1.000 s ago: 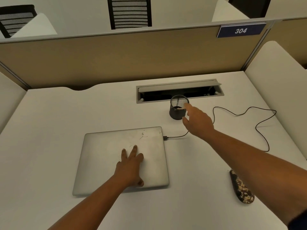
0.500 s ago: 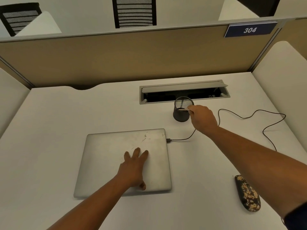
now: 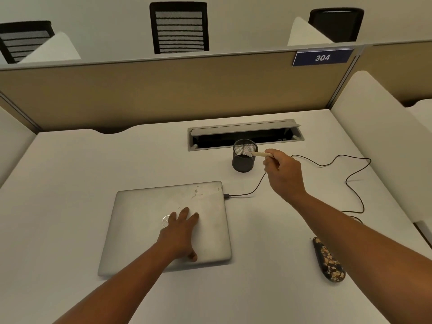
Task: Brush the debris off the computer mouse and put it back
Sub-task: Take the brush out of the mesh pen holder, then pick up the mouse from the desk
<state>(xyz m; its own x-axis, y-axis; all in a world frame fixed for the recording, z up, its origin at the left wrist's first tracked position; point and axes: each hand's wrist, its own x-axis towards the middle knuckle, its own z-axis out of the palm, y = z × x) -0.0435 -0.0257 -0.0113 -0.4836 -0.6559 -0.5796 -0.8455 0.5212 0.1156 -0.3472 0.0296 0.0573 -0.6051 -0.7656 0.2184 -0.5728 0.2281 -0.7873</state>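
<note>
A black computer mouse (image 3: 328, 260) speckled with tan debris lies on the white desk at the lower right, partly under my right forearm. My right hand (image 3: 283, 173) grips the pale handle of a small brush (image 3: 257, 154), whose tip is over the rim of a black mesh cup (image 3: 244, 156). My left hand (image 3: 181, 232) rests flat, fingers straight, on the lid of a closed silver laptop (image 3: 145, 220).
A black cable (image 3: 350, 181) runs from the laptop's right edge and loops across the desk to the right. An open grey cable hatch (image 3: 245, 133) sits behind the cup. Beige partitions and white side panels enclose the desk.
My right hand reached the mesh cup, closed on the brush and has drawn it up and rightward, out over the rim. My left hand has stayed on the laptop.
</note>
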